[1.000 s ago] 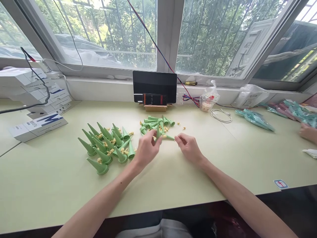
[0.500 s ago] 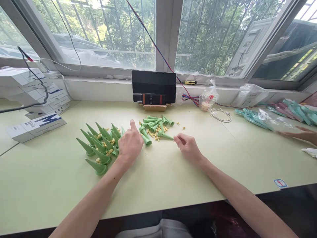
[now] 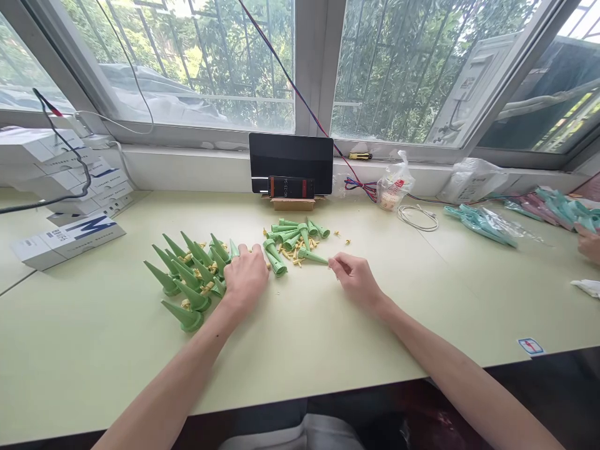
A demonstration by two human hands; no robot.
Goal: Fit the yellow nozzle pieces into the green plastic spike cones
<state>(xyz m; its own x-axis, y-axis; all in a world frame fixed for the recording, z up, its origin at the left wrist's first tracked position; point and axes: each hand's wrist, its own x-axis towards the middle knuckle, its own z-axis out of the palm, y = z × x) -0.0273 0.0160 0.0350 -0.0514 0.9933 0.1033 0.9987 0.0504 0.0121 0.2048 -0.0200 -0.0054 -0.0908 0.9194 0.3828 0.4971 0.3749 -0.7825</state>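
Observation:
My right hand [image 3: 354,275] pinches the narrow tip of a green plastic cone spike [image 3: 313,256], which lies on its side at the front of a loose pile. My left hand [image 3: 246,275] is at the right edge of a group of green cone spikes [image 3: 187,275] standing on their wide bases, points up. Its fingers curl downward and the fingertips are hidden, so what they hold cannot be made out. Small yellow plastic pieces [image 3: 206,287] lie among the standing spikes. Between the hands, more green spikes [image 3: 276,257] lie heaped over small yellow pegs [image 3: 289,255].
Behind the pile, a phone [image 3: 291,187] showing a timer leans before a dark screen [image 3: 290,156]. White boxes [image 3: 70,240] are stacked at left. A plastic bag [image 3: 394,184], a coiled white cable [image 3: 418,219] and teal packets [image 3: 482,224] are at right. Another person's hand [image 3: 588,242] shows at the right edge.
My left hand's raised finger has come down and the fingers now curl toward the table. My right hand has stayed put on the spike. The other person's hand has drawn right.

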